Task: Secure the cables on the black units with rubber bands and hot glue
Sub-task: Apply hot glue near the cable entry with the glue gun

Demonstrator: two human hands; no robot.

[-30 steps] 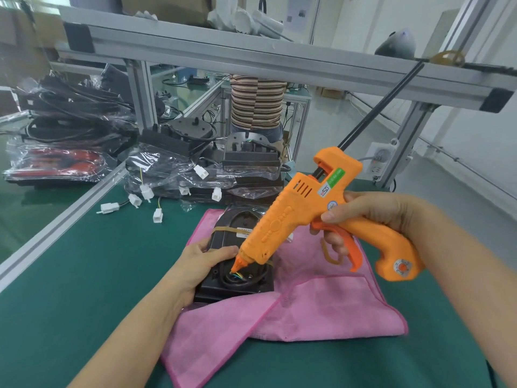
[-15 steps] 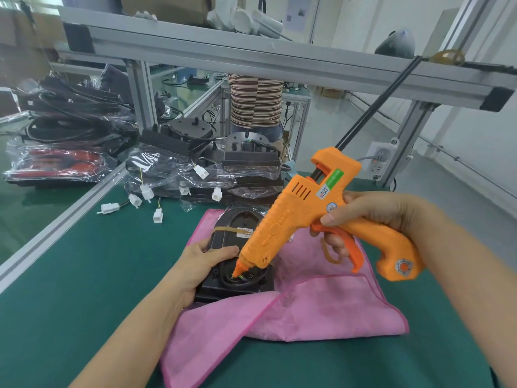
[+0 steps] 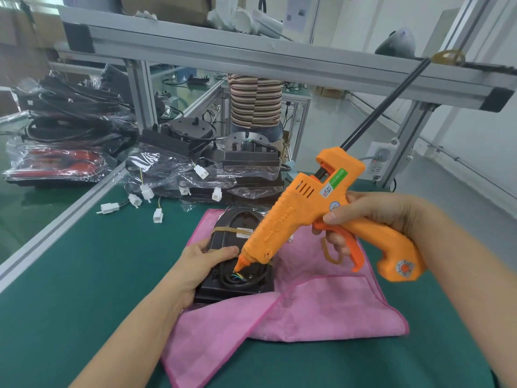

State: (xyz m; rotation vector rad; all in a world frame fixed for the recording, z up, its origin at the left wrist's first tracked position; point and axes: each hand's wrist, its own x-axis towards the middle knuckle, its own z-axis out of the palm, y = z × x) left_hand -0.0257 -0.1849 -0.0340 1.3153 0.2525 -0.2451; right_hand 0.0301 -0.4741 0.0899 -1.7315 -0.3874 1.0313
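A black unit (image 3: 237, 275) lies on a pink cloth (image 3: 321, 309) spread over the green worktop (image 3: 84, 289), near the middle of the scene. The left hand (image 3: 195, 267) holds the unit at its left edge, thumb curled over the top face and the other fingers clamped round the side, so this grip is closed on the unit. A tan rubber band (image 3: 226, 230) crosses the far part of the unit. The right hand (image 3: 372, 217) has its grip wrapped round the handle of an orange glue gun (image 3: 316, 217), with fingers curled on the trigger. The gun slants down to the left, and its nozzle tip sits at the coloured wires (image 3: 237, 275) in the oval recess at the near end of the unit, beside a looped black cable (image 3: 251, 280); whether the tip touches them cannot be told. A second rubber band (image 3: 331, 254) lies on the cloth under the right hand. On the far side of the worktop stand stacked black units in clear bags (image 3: 173, 169), with white connectors (image 3: 147, 191) trailing from them. A person in a striped shirt (image 3: 256, 99) stands beyond the aluminium frame (image 3: 251, 57).
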